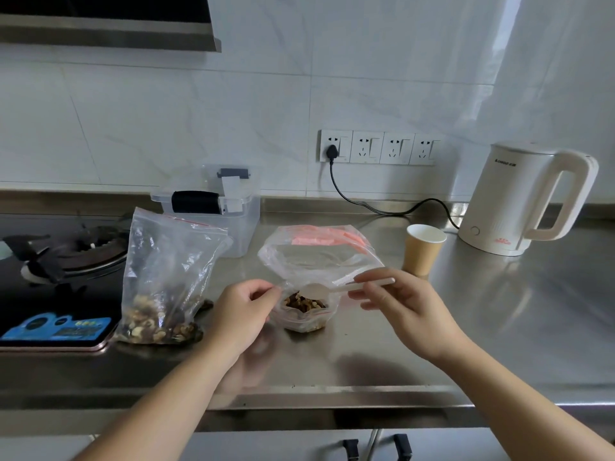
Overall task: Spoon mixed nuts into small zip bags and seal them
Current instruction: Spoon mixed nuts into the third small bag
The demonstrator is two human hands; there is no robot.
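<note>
Hidden/unclear: lower wall of the small zip bag point(304, 319) is hard to read through creased plastic; contents of the clear lidded box point(213, 207) behind cannot be made out; the stove point(66, 254) is cut off at the left edge.
Left hand point(243, 314): fingers curled, thumb and forefinger pinching the left rim of the small zip bag and holding its mouth open.
Right hand point(396, 301): fingers curled round the handle of a white plastic spoon point(346, 287); the bowl of the spoon sits just above the bag mouth, between the two hands.
Small zip bag: stands upright on the desk point(499, 311), nearly full of mixed nuts point(304, 302), unsealed.
Supply bag point(166, 281): large clear zip bag, upright, just left of the left hand, nuts in its lower part only.
Spare bags point(316, 247): flat clear sleeve with pink strips, directly behind the small bag.
Desk: brushed steel, reflective.
Room: paper cup point(422, 249) and white kettle point(522, 197) to the right; kettle cord runs to a wall socket strip point(377, 147); pale tiled wall.
</note>
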